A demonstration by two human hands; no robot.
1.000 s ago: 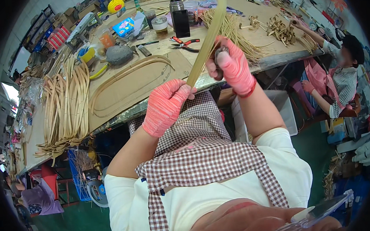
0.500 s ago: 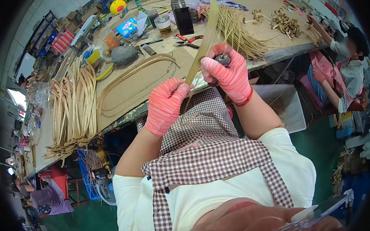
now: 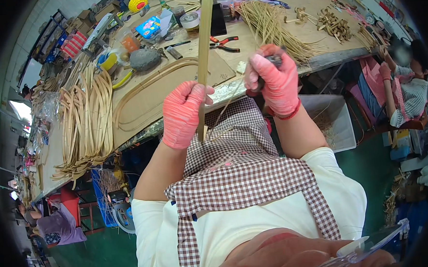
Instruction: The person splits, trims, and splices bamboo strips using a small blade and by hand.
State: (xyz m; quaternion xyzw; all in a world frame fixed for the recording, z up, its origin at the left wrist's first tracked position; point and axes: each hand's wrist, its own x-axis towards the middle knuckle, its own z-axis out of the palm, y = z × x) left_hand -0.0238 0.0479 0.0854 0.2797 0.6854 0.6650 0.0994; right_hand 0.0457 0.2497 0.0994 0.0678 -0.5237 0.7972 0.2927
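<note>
A long, flat, yellow-green bamboo strip [image 3: 204, 47] stands almost upright, pinched near its lower end by my left hand [image 3: 184, 114] in a pink glove. The strip's short end sticks out below that hand, over the checked apron [image 3: 236, 180]. My right hand [image 3: 278, 84], gloved the same way, is closed round a dark tool [image 3: 274, 60]; fingers hide most of it, so its kind cannot be told. The right hand is apart from the strip. A thin sliver [image 3: 227, 107] hangs between the hands, in front of the table edge.
On the table lie red-handled pliers [image 3: 225, 44], a grey stone [image 3: 145, 60], a bent bamboo hoop [image 3: 148, 76], a bundle of thin strips [image 3: 271, 26] and woven pieces [image 3: 85, 121]. A white bin [image 3: 327, 120] stands below at right. Another person [image 3: 410, 89] sits at far right.
My right hand has moved right, off the strip. My left hand has shifted slightly left, and the strip has swung more upright, with its lower end now showing below the hand.
</note>
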